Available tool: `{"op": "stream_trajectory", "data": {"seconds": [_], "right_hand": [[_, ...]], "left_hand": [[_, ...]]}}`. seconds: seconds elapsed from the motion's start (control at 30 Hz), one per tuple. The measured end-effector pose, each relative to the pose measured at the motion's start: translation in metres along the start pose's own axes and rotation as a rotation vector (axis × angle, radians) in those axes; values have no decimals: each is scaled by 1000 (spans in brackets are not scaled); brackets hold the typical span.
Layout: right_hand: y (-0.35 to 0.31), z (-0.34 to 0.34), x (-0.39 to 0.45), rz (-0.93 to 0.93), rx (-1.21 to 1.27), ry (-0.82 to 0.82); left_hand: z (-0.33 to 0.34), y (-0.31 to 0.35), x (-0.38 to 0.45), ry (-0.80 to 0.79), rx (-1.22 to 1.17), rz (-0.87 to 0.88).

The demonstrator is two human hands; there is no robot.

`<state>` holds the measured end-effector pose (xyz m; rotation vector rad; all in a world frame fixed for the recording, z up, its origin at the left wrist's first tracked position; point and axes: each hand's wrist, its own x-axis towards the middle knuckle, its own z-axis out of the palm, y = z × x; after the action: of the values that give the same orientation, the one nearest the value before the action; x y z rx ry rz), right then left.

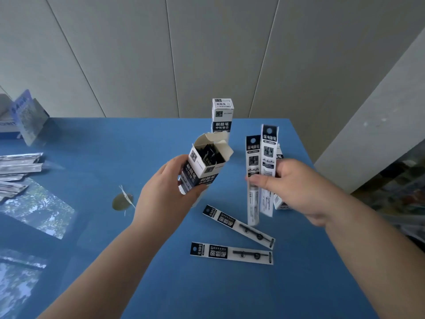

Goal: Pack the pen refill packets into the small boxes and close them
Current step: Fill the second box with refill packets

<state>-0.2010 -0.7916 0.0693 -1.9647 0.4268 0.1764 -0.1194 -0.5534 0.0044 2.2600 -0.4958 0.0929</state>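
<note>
Now the left hand is gripping an open refill box above the blue table, while the right hand is pinching upright refill packets just beside it.

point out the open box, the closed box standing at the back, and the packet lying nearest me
open box [202, 168]: head view, its front face
closed box [222, 116]: head view, upper front panel
nearest packet [231, 253]: head view, middle of its printed sleeve

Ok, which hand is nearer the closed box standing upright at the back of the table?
Left. The left hand, holding the open box, sits just below and in front of the closed box. The right hand, holding refill packets, is farther off to its right.
</note>
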Motion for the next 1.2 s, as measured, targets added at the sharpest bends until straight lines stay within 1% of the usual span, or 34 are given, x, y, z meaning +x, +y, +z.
{"op": "stream_trajectory", "data": {"seconds": [0.13,0.33,0.5,0.6,0.7,0.9,1.0,1.1,1.2], "right_hand": [[-12,-3,-4,-25,53,65],[-26,-13,-9,-207,444,166],[-40,-17,-3,-280,507,249],[-46,-15,3,-307,454,279],[-52,-8,7,-323,318,300],[-52,14,13,-262,-7,324],[-48,28,14,-253,-92,304],[-48,28,12,-300,-91,276],[-48,19,12,-352,54,363]], "left_hand": [[1,0,5,-6,8,30],[3,-2,9,-13,43,43],[2,3,9,-22,50,69],[3,5,6,-34,71,80],[4,10,3,-21,125,127],[7,14,4,20,177,201],[7,16,5,37,167,200],[7,14,5,24,146,174],[7,12,4,24,136,148]]}}
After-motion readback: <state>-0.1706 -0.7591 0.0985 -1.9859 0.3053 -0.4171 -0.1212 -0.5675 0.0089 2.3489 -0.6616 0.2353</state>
